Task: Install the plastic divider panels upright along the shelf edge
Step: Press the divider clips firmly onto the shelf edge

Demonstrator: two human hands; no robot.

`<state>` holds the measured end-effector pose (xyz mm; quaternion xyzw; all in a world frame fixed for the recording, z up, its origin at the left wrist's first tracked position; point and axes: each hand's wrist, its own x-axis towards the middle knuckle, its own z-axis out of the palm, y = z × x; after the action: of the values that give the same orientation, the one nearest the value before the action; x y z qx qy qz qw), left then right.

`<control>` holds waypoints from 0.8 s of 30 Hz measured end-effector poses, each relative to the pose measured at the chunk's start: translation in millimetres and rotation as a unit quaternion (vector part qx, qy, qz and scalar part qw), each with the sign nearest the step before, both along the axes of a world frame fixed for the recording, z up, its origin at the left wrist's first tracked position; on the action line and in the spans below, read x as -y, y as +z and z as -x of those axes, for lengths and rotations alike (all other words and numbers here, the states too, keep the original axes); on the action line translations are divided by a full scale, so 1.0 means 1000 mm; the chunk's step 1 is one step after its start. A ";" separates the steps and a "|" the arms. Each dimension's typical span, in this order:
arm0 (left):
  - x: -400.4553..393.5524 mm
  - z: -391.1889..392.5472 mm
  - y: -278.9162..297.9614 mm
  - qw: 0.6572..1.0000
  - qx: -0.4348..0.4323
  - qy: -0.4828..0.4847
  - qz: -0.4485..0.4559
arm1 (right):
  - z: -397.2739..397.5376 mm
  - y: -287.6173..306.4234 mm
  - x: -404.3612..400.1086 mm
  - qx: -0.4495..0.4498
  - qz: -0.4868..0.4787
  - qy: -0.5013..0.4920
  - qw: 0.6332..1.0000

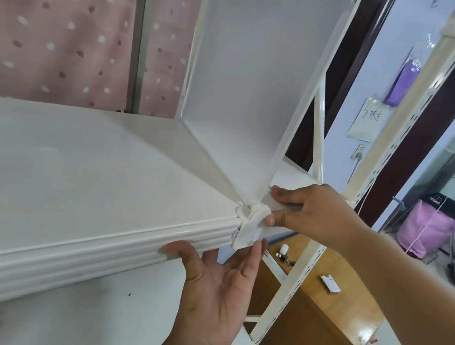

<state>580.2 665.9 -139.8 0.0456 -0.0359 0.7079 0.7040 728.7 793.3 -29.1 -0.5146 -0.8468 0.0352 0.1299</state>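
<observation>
A translucent white plastic divider panel [247, 84] stands upright across the white shelf [70, 162], running from the back to the front edge. Its white clip foot [250, 228] hangs over the ribbed front lip [84, 253]. My right hand [313, 212] grips the shelf edge just right of the clip, thumb pressing the clip's side. My left hand [219, 283] is below the lip, palm up, fingers spread, one fingertip touching the clip's underside and the thumb resting on the lip.
A cream perforated upright post [390, 140] frames the shelf's right end. Below right stands a wooden counter [313, 315] with small items. A pink bag [429, 229] sits on the floor. A pink dotted curtain [56, 17] hangs behind.
</observation>
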 end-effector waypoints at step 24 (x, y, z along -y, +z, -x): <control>0.060 0.083 0.012 0.817 -0.556 -0.002 0.151 | 0.033 0.003 0.070 0.077 0.038 -0.092 0.992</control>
<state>497.1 605.9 -127.6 0.3249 0.4687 0.5574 0.6033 695.8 723.4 -25.8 -0.5963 -0.8012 0.0151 0.0475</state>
